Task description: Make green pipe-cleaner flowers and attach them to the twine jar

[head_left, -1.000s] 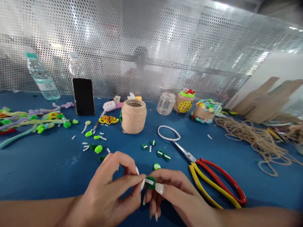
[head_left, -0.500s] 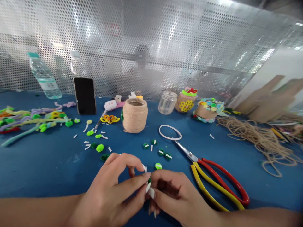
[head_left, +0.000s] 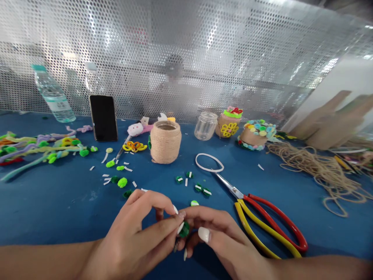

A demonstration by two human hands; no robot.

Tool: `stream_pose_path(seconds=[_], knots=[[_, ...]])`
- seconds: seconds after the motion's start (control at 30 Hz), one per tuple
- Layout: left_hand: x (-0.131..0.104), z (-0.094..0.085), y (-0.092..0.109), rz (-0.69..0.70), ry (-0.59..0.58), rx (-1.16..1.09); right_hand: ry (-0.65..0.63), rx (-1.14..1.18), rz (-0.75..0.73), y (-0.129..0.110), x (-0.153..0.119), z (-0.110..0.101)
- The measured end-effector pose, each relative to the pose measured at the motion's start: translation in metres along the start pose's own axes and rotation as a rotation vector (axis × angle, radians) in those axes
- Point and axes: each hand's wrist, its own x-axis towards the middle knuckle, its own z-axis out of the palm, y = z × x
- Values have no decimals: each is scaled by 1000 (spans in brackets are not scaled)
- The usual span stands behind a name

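Note:
My left hand (head_left: 142, 229) pinches a small dark green fuzzy chenille piece (head_left: 184, 229) between thumb and fingertips. Around its right side are the curled fingers of my right hand (head_left: 215, 233), with the thumb lifted off and apart; their exact contact is partly hidden. On the table just beyond lie a light green piece (head_left: 194, 203) and several dark green pieces (head_left: 203, 189) bearing white strips. Scissors (head_left: 236, 192) with red and yellow handles rest to the right, their tips at a white ring (head_left: 210, 162).
A twine-wrapped jar (head_left: 165, 144) stands ahead, with a clear jar (head_left: 205, 128) and decorated jars (head_left: 229, 124) behind. A phone (head_left: 103, 118), a bottle (head_left: 55, 97) and chenille stems (head_left: 43, 147) are left; loose twine (head_left: 314, 167) lies right. A perforated metal panel (head_left: 116, 50) closes the back.
My right thumb has lifted away from the green piece, toward the right. More of the green piece shows now, and a white bit between the fingertips is out of sight.

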Motion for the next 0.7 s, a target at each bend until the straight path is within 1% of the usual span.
stream_pose_path(seconds=[0.13, 0.27, 0.4, 0.5, 0.6, 0.7], knots=[[0, 0, 1, -9, 2, -7, 31, -21, 18, 0, 2, 3], [-1, 1, 1, -44, -17, -46, 117, -63, 79, -3, 4, 5], [1, 2, 1, 11, -22, -43, 176, -81, 123, -6, 5, 6], [4, 2, 0, 37, -7, -47, 160, -109, 125, -4, 5, 4], [7, 2, -1, 22, -10, -78, 114, -131, 77, 1, 4, 2], [8, 2, -2, -10, -33, -124, 108, -162, 46, 3, 3, 1]])
